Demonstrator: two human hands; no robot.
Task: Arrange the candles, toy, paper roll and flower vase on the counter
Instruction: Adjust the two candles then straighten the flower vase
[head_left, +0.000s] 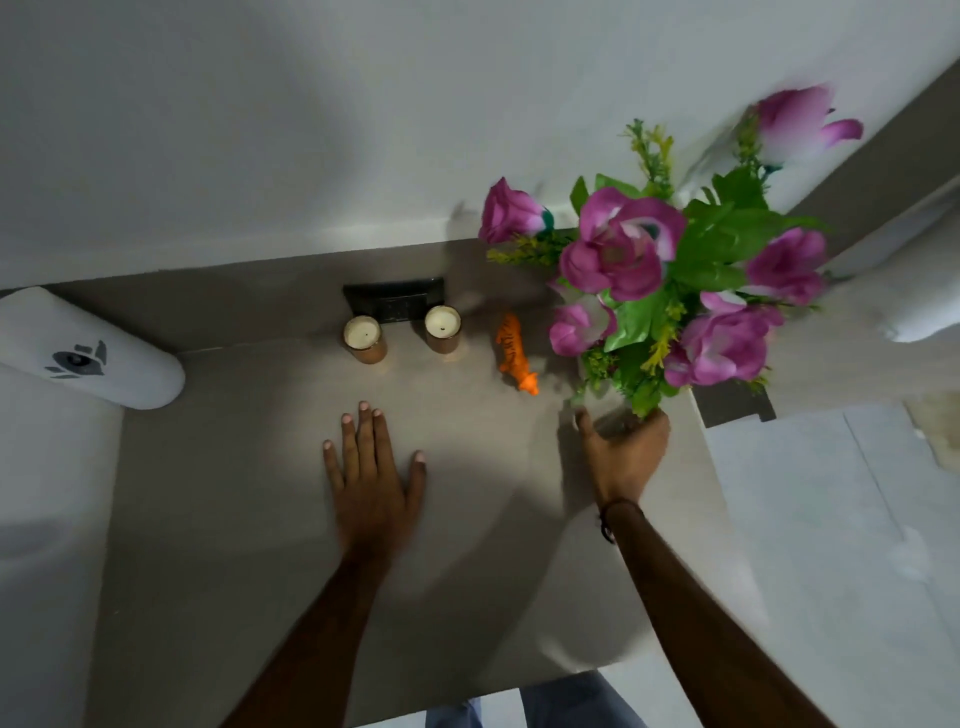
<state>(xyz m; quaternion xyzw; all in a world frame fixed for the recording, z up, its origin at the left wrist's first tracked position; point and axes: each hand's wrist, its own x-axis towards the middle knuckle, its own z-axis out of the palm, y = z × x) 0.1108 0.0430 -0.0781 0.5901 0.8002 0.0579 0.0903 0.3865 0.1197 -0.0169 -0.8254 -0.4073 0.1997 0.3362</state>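
Two candles stand at the back of the grey counter: the left candle and the right candle, both in brown holders. An orange toy tiger lies to their right. The flower vase carries purple flowers and green leaves; its body is hidden under the bouquet and my right hand, which is wrapped around its base at the counter's right edge. My left hand rests flat on the counter in front of the candles, fingers spread, holding nothing. A white paper roll lies at the far left.
A black wall socket sits on the backsplash right behind the candles. The white wall rises beyond it. The counter's right edge drops to a pale floor. A white fixture shows at the far right.
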